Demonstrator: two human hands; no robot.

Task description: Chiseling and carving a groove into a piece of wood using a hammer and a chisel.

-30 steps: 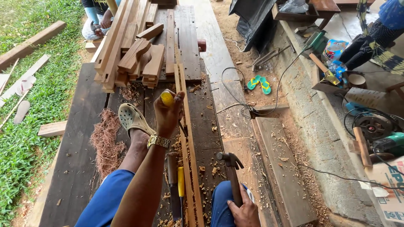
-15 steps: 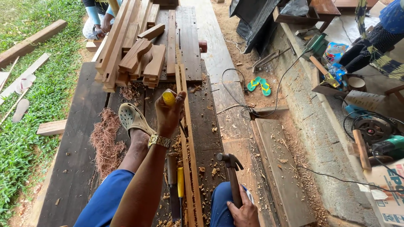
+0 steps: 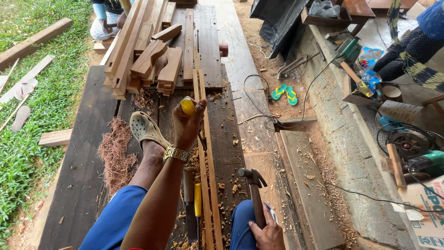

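My left hand (image 3: 187,124) is raised over the dark plank bench, closed around a tool with a yellow handle (image 3: 188,105) that points down at a long thin wooden strip (image 3: 206,153). A gold watch sits on that wrist. My right hand (image 3: 266,229) rests low at the frame's bottom, gripping the wooden handle of a claw hammer (image 3: 253,185) whose head points up. My foot in a beige clog (image 3: 145,130) lies on the bench beside the strip. A second yellow-handled tool (image 3: 197,201) lies by the strip near my knee.
A pile of shaped wooden pieces (image 3: 152,60) sits at the bench's far end, with another person (image 3: 106,21) behind it. Shavings (image 3: 115,146) lie left of my foot. Cables, green sandals (image 3: 284,92) and power tools (image 3: 416,153) are on the right; grass on the left.
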